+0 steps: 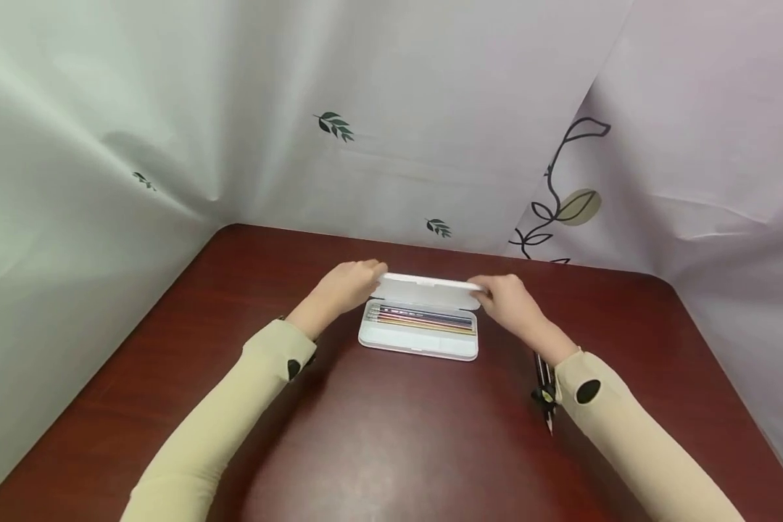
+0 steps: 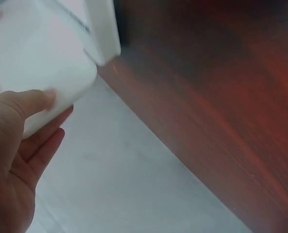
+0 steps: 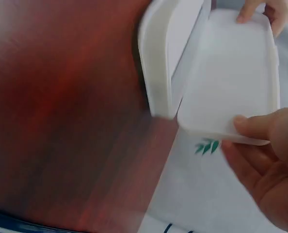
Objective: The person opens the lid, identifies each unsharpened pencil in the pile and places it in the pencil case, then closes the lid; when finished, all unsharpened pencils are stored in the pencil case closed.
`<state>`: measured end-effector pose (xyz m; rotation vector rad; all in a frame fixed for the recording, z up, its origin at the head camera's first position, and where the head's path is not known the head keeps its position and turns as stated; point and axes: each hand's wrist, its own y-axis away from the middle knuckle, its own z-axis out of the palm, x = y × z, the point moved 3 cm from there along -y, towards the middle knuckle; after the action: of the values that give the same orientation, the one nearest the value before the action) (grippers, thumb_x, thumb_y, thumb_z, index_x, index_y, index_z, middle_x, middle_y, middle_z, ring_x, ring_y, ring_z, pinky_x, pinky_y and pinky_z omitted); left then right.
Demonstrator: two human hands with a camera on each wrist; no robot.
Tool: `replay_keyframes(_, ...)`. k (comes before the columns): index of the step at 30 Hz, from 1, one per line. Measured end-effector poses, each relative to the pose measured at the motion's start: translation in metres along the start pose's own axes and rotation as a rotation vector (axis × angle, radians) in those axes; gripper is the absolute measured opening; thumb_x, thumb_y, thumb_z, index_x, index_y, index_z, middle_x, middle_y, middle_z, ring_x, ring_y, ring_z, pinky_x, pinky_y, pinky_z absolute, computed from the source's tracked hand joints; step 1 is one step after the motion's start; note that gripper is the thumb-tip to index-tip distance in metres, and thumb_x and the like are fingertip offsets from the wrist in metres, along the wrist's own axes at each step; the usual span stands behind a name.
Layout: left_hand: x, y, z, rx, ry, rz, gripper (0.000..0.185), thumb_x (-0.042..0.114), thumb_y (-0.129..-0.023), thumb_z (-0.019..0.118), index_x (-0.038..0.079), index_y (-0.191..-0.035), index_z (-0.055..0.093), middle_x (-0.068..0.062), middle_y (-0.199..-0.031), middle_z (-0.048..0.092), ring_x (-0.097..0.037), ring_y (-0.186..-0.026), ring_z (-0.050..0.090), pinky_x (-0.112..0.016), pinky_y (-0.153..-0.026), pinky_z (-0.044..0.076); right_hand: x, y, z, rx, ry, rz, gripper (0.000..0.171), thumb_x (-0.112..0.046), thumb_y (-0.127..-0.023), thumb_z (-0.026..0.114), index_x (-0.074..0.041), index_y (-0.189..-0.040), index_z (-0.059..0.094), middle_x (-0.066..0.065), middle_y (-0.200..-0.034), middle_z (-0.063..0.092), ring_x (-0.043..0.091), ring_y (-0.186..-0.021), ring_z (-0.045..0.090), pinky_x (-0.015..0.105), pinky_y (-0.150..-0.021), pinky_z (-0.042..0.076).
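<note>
A white pencil case (image 1: 417, 342) lies on the table with its lid (image 1: 424, 291) raised on the far side. Several pencils (image 1: 420, 319) in dark, red and yellow colours lie side by side along the back of its tray. My left hand (image 1: 350, 284) grips the lid's left end, the thumb on its inner face in the left wrist view. At the right end, my right hand (image 1: 512, 304) pinches the lid the same way, thumb inside and fingers behind. Both hands on the lid show in the right wrist view.
A black drawing compass with a pencil tip (image 1: 546, 395) lies on the dark red table (image 1: 391, 435), partly hidden by my right forearm. White curtains (image 1: 391, 130) with leaf prints hang behind and at both sides of the table. A dark blue edge (image 3: 18, 223) crosses the right wrist view's lower left corner.
</note>
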<state>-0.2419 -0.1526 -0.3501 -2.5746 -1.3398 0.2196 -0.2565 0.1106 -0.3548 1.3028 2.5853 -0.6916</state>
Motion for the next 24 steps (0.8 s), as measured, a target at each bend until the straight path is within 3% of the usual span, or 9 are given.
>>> replay_keyframes(3, 0.012, 0.012, 0.001, -0.054, 0.017, 0.039, 0.012, 0.008, -0.088, 0.060, 0.003, -0.099, 0.061, -0.011, -0.091, 0.065, -0.023, -0.077, 0.066, -0.034, -0.061, 0.054, -0.011, 0.012, 0.003, -0.060, 0.044, -0.042, 0.024, 0.002, -0.083, 0.062, -0.007, -0.104, 0.071, 0.009, -0.093, 0.071, 0.020, -0.069, 0.063, 0.038, -0.060, 0.051)
replay_keyframes(5, 0.019, 0.018, 0.004, -0.169, 0.102, 0.004, 0.032, 0.022, -0.091, 0.060, 0.002, -0.116, 0.059, -0.015, -0.111, 0.063, -0.026, -0.097, 0.064, -0.037, -0.077, 0.054, -0.016, 0.020, 0.006, -0.118, 0.104, -0.064, 0.032, 0.002, -0.083, 0.060, -0.005, -0.113, 0.067, 0.012, -0.105, 0.069, 0.027, -0.086, 0.067, 0.043, -0.070, 0.053)
replay_keyframes(8, 0.029, 0.027, 0.011, -0.355, 0.229, -0.059, 0.074, 0.049, -0.088, 0.056, 0.001, -0.141, 0.037, -0.018, -0.143, 0.039, -0.029, -0.131, 0.040, -0.042, -0.103, 0.038, -0.020, 0.034, 0.012, -0.239, 0.179, -0.067, 0.044, -0.016, -0.088, 0.061, 0.000, -0.129, 0.054, 0.018, -0.126, 0.057, 0.032, -0.112, 0.058, 0.049, -0.084, 0.049)
replay_keyframes(11, 0.038, 0.031, 0.018, -0.459, 0.246, -0.051, 0.093, 0.059, -0.085, 0.051, 0.000, -0.148, 0.016, -0.019, -0.154, 0.015, -0.033, -0.141, 0.015, -0.044, -0.112, 0.021, -0.022, 0.045, 0.016, -0.343, 0.218, -0.040, 0.072, -0.044, -0.087, 0.061, 0.004, -0.138, 0.041, 0.024, -0.140, 0.042, 0.034, -0.129, 0.041, 0.051, -0.097, 0.041)
replay_keyframes(13, 0.043, 0.033, 0.023, -0.487, 0.235, -0.034, 0.097, 0.060, -0.086, 0.049, -0.002, -0.148, 0.009, -0.020, -0.155, 0.006, -0.034, -0.142, 0.007, -0.043, -0.114, 0.015, -0.024, 0.051, 0.017, -0.390, 0.227, -0.041, 0.088, -0.057, -0.084, 0.058, 0.007, -0.140, 0.035, 0.026, -0.144, 0.034, 0.036, -0.134, 0.033, 0.051, -0.101, 0.037)
replay_keyframes(16, 0.047, 0.036, 0.030, -0.510, 0.205, -0.035, 0.097, 0.061, -0.088, 0.044, -0.002, -0.148, 0.002, -0.020, -0.155, -0.002, -0.034, -0.142, 0.000, -0.043, -0.115, 0.011, -0.027, 0.059, 0.020, -0.428, 0.232, -0.048, 0.098, -0.061, -0.081, 0.058, 0.009, -0.141, 0.028, 0.029, -0.147, 0.025, 0.039, -0.137, 0.025, 0.052, -0.104, 0.032)
replay_keyframes(24, 0.048, 0.045, 0.041, -0.548, 0.230, -0.118, 0.088, 0.062, -0.092, 0.031, 0.007, -0.149, -0.006, -0.011, -0.156, -0.011, -0.027, -0.143, -0.008, -0.045, -0.115, 0.009, -0.036, 0.072, 0.034, -0.394, 0.286, -0.059, 0.111, -0.064, -0.074, 0.062, 0.012, -0.143, 0.019, 0.030, -0.149, 0.018, 0.040, -0.138, 0.020, 0.056, -0.103, 0.031)
